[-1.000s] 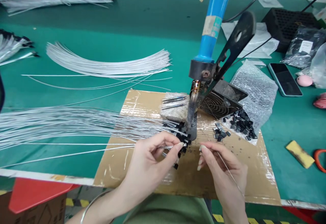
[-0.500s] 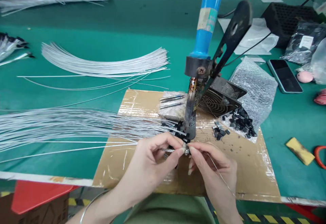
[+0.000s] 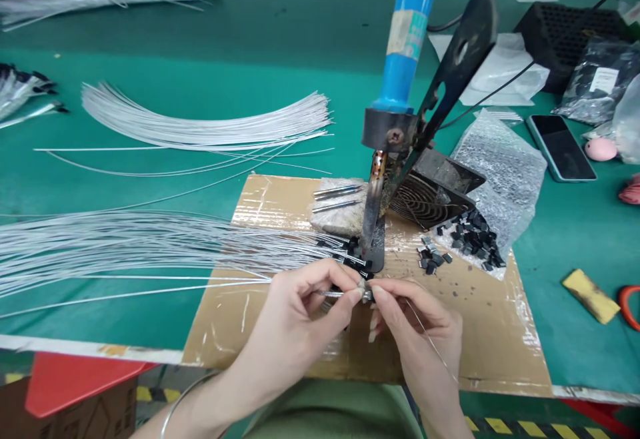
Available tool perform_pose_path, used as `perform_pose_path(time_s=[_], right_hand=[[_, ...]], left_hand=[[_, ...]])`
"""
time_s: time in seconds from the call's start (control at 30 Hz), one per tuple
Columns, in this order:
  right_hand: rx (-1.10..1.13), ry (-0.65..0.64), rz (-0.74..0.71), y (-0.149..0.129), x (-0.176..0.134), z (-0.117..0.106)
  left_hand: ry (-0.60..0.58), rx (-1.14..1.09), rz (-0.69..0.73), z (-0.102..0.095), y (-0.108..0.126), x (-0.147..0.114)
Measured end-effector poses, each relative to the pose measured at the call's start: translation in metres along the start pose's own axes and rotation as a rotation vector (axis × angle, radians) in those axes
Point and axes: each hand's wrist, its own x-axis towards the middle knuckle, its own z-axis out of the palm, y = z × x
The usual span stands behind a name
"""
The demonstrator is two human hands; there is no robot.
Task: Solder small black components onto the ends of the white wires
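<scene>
My left hand point(image 3: 300, 326) pinches a thin white wire point(image 3: 250, 283) close to its end, thumb against forefinger. Facing it, my right hand point(image 3: 425, 339) has thumb and forefinger closed on a small black connector point(image 3: 369, 296), which the fingertips partly hide. A thin strand of solder wire point(image 3: 434, 346) runs out across the right palm. Just above both hands stands a soldering iron point(image 3: 407, 66) with a blue handle, its tip pointing down. Behind the left fingers lies a bundle of white wires point(image 3: 165, 246) with black connectors on their ends.
Cardboard point(image 3: 500, 332) covers the bench under my hands. Loose black connectors point(image 3: 477, 236) lie at right, near a dark fan point(image 3: 430, 199). Metal tips rest on a pale pad point(image 3: 340, 219). Farther out are another wire bundle point(image 3: 200, 126), a phone point(image 3: 563, 149) and a yellow sponge point(image 3: 590, 296).
Both hands keep nearly the same place and grip. My right hand and forearm have shifted very slightly left; the view has moved a little.
</scene>
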Motion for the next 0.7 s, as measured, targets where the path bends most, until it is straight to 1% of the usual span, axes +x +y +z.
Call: perform_pose_path(time_s=[0.1,0.2,0.37,0.53,0.6,0.7], right_hand=[[-0.061,0.003,-0.023,0.003,-0.004,-0.001],[-0.149,0.029,-0.103,0.006,-0.007,-0.004],[-0.305,0.016,-0.198,0.009,-0.008,-0.013],[-0.521,0.097,-0.252,0.003,-0.008,-0.02],[-0.534,0.08,-0.27,-0.001,-0.006,-0.019],[-0.446,0.049,-0.266,-0.005,-0.003,-0.016]], left_hand=[[0.007,0.06,-0.012,0.002,0.006,0.003],[0.03,0.146,-0.028,0.004,0.01,0.008],[0.057,0.234,-0.06,0.003,0.008,0.012],[0.071,0.259,-0.066,0.001,0.008,0.017],[0.071,0.253,-0.064,0.0,0.009,0.018],[0.071,0.252,-0.073,0.0,0.011,0.019]])
